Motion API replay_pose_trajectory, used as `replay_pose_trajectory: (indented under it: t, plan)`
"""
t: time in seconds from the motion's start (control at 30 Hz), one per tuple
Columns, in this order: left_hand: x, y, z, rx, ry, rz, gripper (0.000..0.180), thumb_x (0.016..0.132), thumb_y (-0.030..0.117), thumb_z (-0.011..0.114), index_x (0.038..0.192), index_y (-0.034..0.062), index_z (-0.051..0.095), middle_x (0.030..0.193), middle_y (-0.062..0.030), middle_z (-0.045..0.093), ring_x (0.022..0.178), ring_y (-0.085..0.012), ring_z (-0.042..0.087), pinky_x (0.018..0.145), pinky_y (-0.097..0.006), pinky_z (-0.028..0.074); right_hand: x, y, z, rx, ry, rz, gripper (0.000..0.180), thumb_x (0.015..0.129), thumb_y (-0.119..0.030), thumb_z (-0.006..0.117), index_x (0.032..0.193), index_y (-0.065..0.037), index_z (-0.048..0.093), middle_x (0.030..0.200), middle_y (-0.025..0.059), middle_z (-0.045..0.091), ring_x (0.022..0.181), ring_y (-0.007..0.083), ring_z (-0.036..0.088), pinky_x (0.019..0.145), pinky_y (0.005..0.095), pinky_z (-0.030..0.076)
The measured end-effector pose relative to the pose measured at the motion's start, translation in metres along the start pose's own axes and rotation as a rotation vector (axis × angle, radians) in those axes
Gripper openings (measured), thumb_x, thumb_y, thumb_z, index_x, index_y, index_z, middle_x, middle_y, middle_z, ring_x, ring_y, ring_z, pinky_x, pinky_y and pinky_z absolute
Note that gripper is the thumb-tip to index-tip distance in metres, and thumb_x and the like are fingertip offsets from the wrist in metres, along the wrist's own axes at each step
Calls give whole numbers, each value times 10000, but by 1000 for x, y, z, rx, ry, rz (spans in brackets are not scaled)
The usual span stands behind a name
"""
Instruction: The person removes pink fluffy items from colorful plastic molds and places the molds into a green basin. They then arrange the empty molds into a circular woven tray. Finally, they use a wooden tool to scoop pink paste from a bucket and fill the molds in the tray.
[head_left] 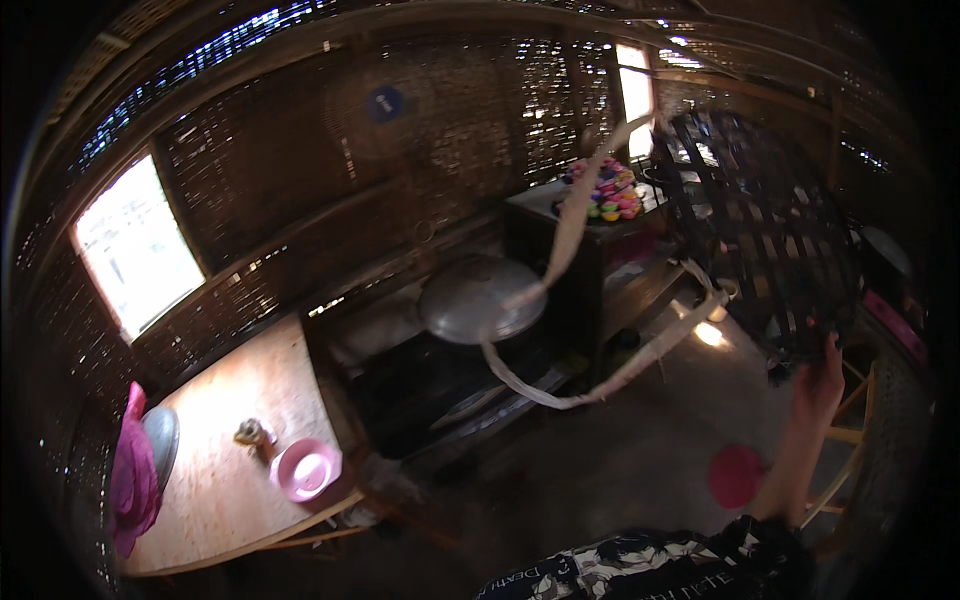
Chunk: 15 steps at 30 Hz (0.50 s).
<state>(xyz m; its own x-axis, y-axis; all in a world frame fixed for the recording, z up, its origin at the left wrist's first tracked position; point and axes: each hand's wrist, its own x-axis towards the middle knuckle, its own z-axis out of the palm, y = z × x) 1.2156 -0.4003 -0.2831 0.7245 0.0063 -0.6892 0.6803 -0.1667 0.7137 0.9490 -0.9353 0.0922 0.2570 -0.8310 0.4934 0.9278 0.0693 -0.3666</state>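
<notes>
Basket (752,215): black, open-weave; I am seeing it tilting in the air at upper right.
Right hand (820,388): grasping the basket at its lower edge, fingers partly merging with shadow.
Left hand: lying outside my view; I cannot tell its state.
Strap (572,225): pale, trailing leftward from the basket in a wide loop, crossing before the metalware.
Metalware (465,302): round, grey, sitting beyond the strap; pan or lid, I cannot tell.
Bright heap (610,190): many-coloured, resting on a cabinet (540,245).
Table (225,410): wooden, bearing a pink bowl (308,470).
</notes>
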Motion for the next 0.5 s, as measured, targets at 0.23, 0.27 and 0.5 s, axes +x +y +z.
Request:
replay_pose_trajectory:
  t: [0.23,0.27,0.5]
  plan:
    - [52,64,123,250,-217,-3,504,806,299,586,1213,72,393,1215,-93,475,1039,-187,514,883,-321,428,40,-29,-69,-289,-80,-195,183,895,-62,530,1075,-27,522,1187,156,524,1072,267,533,982,385,406]
    - [64,76,143,282,-249,-4,511,809,302,587,1221,72,392,1222,-93,473,1043,-186,513,885,-320,427,45,-27,-75,-341,29,-247,219,895,-60,530,1111,-32,503,1182,151,523,1063,263,538,969,381,418]
    - [138,160,311,536,-615,3,562,827,328,597,1281,75,382,1268,-92,464,1069,-179,506,900,-317,416,74,-1,-89,-504,256,-491,405,895,-51,539,1274,-50,397,1162,89,533,1003,221,579,871,350,495]
